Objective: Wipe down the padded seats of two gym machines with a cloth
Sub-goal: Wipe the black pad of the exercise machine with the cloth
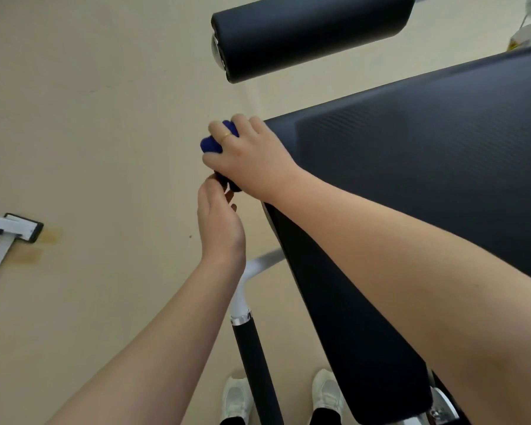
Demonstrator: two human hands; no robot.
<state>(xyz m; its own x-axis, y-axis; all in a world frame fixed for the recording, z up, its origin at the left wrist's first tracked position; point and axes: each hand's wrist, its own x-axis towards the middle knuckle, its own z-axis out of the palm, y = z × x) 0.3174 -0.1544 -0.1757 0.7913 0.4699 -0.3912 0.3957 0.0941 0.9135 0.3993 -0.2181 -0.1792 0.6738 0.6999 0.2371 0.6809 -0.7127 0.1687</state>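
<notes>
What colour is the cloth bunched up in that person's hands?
Dark blue. The cloth shows best in the head view, bulging out between the right hand's fingers.

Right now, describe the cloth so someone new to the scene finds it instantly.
Start at the large black padded seat filling the right side. At its left corner the right hand has its grip on a small bunched dark blue fuzzy cloth, with the left hand pinching the lower end. It is the only blue thing; everything nearby is black, white or beige.
</notes>
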